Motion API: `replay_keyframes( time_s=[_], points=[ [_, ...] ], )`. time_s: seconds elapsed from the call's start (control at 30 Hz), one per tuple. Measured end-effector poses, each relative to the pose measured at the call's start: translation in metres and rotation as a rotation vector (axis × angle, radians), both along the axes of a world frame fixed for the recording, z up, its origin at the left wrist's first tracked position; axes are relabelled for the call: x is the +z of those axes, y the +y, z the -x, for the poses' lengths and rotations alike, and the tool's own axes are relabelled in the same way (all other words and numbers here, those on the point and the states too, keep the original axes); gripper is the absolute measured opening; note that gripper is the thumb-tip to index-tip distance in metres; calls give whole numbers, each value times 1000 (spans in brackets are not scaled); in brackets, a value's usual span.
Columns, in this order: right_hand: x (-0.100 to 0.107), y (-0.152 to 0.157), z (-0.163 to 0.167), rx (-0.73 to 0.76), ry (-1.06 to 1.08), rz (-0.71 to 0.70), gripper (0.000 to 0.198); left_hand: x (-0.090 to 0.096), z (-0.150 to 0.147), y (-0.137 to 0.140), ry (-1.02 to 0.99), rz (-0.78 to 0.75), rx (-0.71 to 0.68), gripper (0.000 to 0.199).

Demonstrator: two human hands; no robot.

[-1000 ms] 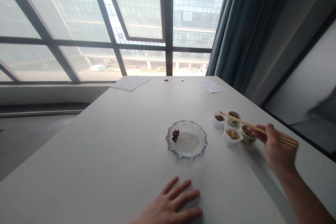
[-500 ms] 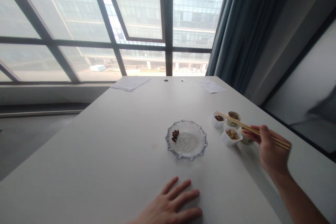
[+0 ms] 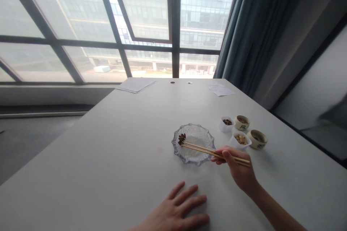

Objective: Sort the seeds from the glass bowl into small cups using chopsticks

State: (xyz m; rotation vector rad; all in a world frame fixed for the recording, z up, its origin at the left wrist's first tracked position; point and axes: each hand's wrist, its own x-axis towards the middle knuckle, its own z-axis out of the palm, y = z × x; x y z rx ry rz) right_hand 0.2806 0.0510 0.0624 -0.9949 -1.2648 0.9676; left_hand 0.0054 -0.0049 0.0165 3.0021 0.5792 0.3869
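Left hand (image 3: pixel 177 207) rests spread on the table (image 3: pixel 108 158), empty; right hand (image 3: pixel 237 169) grips chopsticks (image 3: pixel 199 147), tips at dark seeds (image 3: pixel 181 138) clustered in the glass dish (image 3: pixel 193 159). Partway along, I judge: others lie in the far white cup (image 3: pixel 227 128).

chopsticks (image 3: pixel 199 150): tan | glass dish (image 3: pixel 193 132): clear | pieces (image 3: pixel 181 138): dark brown | cups (image 3: pixel 242 123): cream, black-marked

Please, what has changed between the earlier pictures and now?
The right hand, holding chopsticks, moved left from the far white cup to the glass dish; their tips are now at the dark pieces. Whether one was added is unclear. The left hand stayed on the table; cup and dish stayed in place.
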Motion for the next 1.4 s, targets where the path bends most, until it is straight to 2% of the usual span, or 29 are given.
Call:
replay_keyframes(
  time_s=[0.37,0.67,0.83,1.03,1.13,1.23,1.4],
  points=[
    [-5,2,8,31,-1,33,45,0,1,-1,-8,-14,-3,54],
    [-6,3,7,-81,27,39,46,0,0,0,-49,-16,3,47],
    [2,14,-20,-205,91,20,48,5,1,1,-17,6,-13,51],
    [12,34,-81,-535,249,10,48,6,1,2,-42,-2,-14,50],
    [11,43,-107,-637,257,-8,50,7,1,1,-34,0,-17,48],
    [9,47,-120,-668,283,5,46,7,1,1,-16,-9,-19,48],
    [6,47,-117,-631,238,22,44,5,1,2,-2,-13,-16,46]
  ],
)
